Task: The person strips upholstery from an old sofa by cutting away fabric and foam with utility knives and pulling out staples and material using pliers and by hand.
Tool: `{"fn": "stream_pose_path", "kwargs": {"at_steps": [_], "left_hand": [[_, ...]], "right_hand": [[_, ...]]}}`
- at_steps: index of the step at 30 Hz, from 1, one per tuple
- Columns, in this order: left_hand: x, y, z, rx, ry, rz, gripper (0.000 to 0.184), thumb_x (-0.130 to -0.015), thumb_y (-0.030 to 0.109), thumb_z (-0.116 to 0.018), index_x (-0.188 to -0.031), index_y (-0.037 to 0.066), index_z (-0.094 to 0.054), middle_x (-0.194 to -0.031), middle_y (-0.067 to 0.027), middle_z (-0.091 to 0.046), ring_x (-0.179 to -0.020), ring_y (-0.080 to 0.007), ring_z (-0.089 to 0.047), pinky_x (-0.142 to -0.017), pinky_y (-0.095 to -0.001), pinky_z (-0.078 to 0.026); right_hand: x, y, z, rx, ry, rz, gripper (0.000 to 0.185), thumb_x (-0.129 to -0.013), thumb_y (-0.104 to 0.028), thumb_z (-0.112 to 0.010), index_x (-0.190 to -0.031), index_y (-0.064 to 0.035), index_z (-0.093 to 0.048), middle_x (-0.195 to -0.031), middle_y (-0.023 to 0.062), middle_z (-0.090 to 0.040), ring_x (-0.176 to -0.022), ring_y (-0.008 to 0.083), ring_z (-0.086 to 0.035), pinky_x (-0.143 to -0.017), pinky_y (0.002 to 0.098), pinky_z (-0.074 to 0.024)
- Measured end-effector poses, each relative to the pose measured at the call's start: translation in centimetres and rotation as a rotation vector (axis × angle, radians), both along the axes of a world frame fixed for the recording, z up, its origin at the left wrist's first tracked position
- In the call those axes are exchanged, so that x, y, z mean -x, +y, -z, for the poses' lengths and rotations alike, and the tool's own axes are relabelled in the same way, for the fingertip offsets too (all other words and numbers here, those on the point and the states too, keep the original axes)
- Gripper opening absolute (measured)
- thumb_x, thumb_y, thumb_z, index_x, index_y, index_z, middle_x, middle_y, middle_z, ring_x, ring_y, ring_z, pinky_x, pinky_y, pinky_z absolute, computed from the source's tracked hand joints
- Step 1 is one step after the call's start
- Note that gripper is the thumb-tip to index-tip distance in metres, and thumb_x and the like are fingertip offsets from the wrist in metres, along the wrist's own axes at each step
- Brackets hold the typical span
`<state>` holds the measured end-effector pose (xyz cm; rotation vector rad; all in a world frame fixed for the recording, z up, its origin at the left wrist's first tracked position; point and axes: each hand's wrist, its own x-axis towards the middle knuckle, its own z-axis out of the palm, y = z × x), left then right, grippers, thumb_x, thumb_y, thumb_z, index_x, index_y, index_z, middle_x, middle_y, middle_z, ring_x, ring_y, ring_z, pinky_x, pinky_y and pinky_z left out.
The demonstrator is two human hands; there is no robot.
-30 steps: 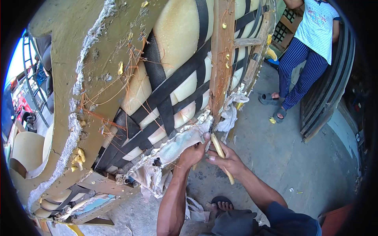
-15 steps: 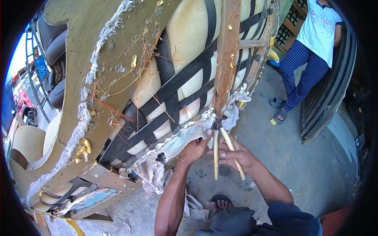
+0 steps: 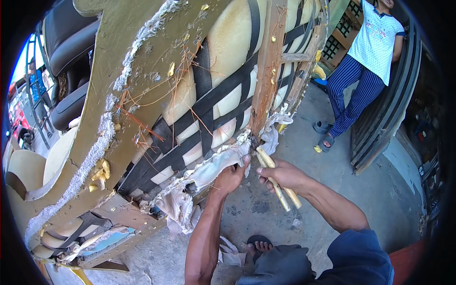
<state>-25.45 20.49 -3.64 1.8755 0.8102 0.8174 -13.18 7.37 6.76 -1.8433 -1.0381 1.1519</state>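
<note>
My right hand (image 3: 284, 175) is wrapped round the pale yellow handles of a pair of pincers (image 3: 278, 189). Their dark head meets the lower end of the upright wooden post, by the torn cloth edge; the jaws are too small to make out. My left hand (image 3: 230, 178) pinches the ragged whitish cloth (image 3: 209, 166) just left of the pincers, thumb pointing up. This cloth runs along the lower rail of an upturned sofa frame (image 3: 269, 71). Black webbing straps (image 3: 209, 114) cross over cream foam above it.
An olive-brown panel (image 3: 99, 156) with loose orange threads and a strip of white fluff stands at left. A person in striped trousers (image 3: 354, 85) leans by a ribbed dark panel (image 3: 389, 104) at right. Grey concrete floor (image 3: 327, 190) lies below.
My right hand has closed round the pincers, bringing their spread handles together. My left hand stays at the cloth. The view has shifted slightly.
</note>
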Motion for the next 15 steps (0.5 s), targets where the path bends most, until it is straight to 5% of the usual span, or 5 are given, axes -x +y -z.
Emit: {"fn": "stream_pose_path", "kwargs": {"at_steps": [1,5,8,10,15], "left_hand": [[-0.2,0.0,0.4,-0.046,-0.090,-0.012,0.072,-0.093,0.065,-0.055,-0.099,-0.005,-0.068,-0.079,-0.0190,-0.066,-0.074,-0.0282,-0.060,-0.070,-0.0434,-0.046],[-0.3,-0.4,0.5,-0.081,-0.228,-0.044,0.068,-0.093,0.062,-0.057,-0.101,-0.004,-0.067,-0.079,-0.0169,-0.065,-0.072,-0.0270,-0.057,-0.069,-0.0422,-0.046],[0.2,-0.4,-0.7,0.000,0.062,-0.028,0.061,-0.094,0.056,-0.060,-0.113,-0.003,-0.066,-0.087,-0.0164,-0.067,-0.074,-0.0256,-0.057,-0.069,-0.0398,-0.046],[0.0,-0.3,0.6,-0.050,-0.011,-0.027,0.061,-0.095,0.056,-0.059,-0.114,-0.002,-0.066,-0.089,-0.0159,-0.067,-0.074,-0.0248,-0.056,-0.070,-0.0389,-0.046],[0.2,0.0,0.5,-0.112,0.047,0.036,0.070,-0.097,0.061,-0.052,-0.129,-0.001,-0.059,-0.104,-0.0201,-0.067,-0.087,-0.0271,-0.059,-0.080,-0.0393,-0.045]], "right_hand": [[-0.3,0.4,0.1,0.075,0.115,0.020,0.028,-0.102,-0.027,-0.055,-0.100,0.0005,-0.054,-0.077,0.0038,-0.057,-0.059,0.0114,-0.052,-0.052,0.0300,-0.0449],[-1.2,0.4,0.0,0.067,0.175,0.055,0.029,-0.101,-0.027,-0.060,-0.092,0.0003,-0.055,-0.071,0.0040,-0.056,-0.054,0.0124,-0.052,-0.050,0.0311,-0.0470],[-2.3,0.9,0.5,0.174,-0.254,-0.067,0.030,-0.101,-0.029,-0.059,-0.093,-0.0005,-0.056,-0.069,0.0060,-0.056,-0.056,0.0135,-0.057,-0.050,0.0327,-0.0462],[-4.5,0.9,3.1,-0.179,-0.704,-0.179,0.024,-0.100,-0.024,-0.057,-0.094,-0.0003,-0.053,-0.075,0.0141,-0.063,-0.059,0.0261,-0.064,-0.058,0.0421,-0.0505],[-11.6,5.0,4.1,-0.274,-1.063,-0.352,0.020,-0.095,-0.014,-0.058,-0.106,0.0005,-0.051,-0.077,0.0184,-0.068,-0.062,0.0334,-0.068,-0.060,0.0465,-0.0533]]}}
